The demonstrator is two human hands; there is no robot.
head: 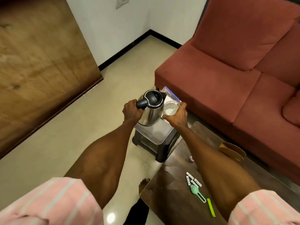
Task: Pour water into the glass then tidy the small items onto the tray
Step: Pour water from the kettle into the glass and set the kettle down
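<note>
Head view: a steel kettle (150,109) is gripped by the left hand (131,111), fingers curled round the black handle (141,103), which points left toward that hand. The kettle is held over a dark stool (155,140) topped by a clear tray (158,133); whether its base is touching the tray or just lifted cannot be told. The glass (171,108) is held by the right hand (177,115), thumb and fingers wrapped round its side, mouth up, just right of the kettle body and touching or nearly touching it. The spout (163,95) is seen at the kettle's far right edge, just beyond the glass rim and to its left. No stream is visible; a pale film or a little liquid may be in the glass, too blurred to confirm.

Key relation: the kettle's handle-to-spout axis runs left to right, spout end nearest the glass. The pour is judged to need a tilt rightward with the glass brought under the spout; the right hand is the one nearer for that adjustment. Pouring is judged about to start or barely started.

On the brown table (178,200) at lower right lie the small items: grey-white sticks (193,180), a green scoop (197,192), a lime strip (211,207), and a small red-white object (192,159). All are well apart from the tray, not yet tidied. A red sofa (227,70) stands behind.
</note>
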